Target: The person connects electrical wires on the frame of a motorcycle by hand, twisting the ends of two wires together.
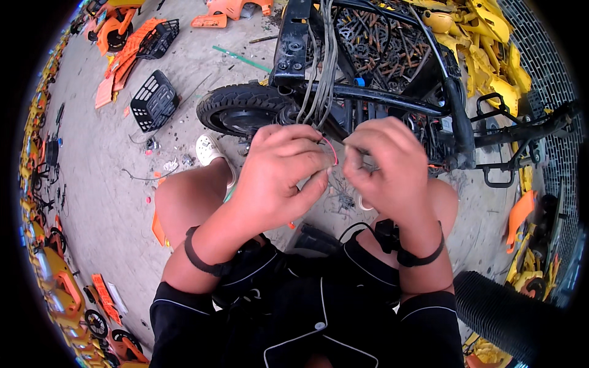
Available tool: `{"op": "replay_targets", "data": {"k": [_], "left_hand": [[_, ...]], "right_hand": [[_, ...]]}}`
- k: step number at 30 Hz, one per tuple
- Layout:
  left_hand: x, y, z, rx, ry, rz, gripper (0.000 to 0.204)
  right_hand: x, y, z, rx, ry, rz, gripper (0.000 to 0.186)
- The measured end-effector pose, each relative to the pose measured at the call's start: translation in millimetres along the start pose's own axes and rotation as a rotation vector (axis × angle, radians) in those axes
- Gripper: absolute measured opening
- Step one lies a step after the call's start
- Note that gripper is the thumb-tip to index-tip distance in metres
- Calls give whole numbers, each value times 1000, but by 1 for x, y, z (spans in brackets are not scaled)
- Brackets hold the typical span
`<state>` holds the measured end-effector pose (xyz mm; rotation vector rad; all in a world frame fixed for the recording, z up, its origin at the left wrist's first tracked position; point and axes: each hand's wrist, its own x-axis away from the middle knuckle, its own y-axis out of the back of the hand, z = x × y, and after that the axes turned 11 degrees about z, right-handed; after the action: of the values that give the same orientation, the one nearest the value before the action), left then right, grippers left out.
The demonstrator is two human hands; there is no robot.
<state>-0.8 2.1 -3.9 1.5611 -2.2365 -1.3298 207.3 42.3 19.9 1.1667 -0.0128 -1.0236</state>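
Note:
A thin pink-red wire (333, 150) curves out from between the thumb and forefinger of my left hand (282, 175). Just to its right, my right hand (392, 165) has its fingertips drawn together in a pinch, a small gap from the left fingers. Whatever may be between those right fingertips is too small to make out. Beyond both hands stands a black scooter frame (392, 92), and a bundle of grey cables (322, 80) hangs down over it toward my fingers. The frame's wheel with a black tyre (239, 104) lies to the left.
A heap of rusty metal parts (374, 40) lies behind the frame. Yellow plastic panels (491, 49) are piled at the far right. On the floor to the left are a black basket (154, 103) and orange panels (126, 61). A ribbed black object (497, 313) stands by my right elbow.

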Motion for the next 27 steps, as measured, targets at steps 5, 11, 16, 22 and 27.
{"op": "replay_targets", "data": {"k": [5, 11, 16, 22, 27], "left_hand": [[0, 0, 1, -7, 17, -51, 16], [2, -4, 0, 123, 110, -90, 18], [0, -4, -5, 293, 230, -53, 19], [-2, -6, -6, 474, 318, -49, 22], [1, -14, 0, 622, 382, -81, 23]], "right_hand": [[1, 13, -3, -130, -37, 53, 19], [2, 4, 10, -115, -47, 104, 17], [3, -2, 10, -77, -41, 89, 18], [4, -10, 13, 35, -32, 34, 19], [2, -10, 12, -46, -98, 26, 17]]}}
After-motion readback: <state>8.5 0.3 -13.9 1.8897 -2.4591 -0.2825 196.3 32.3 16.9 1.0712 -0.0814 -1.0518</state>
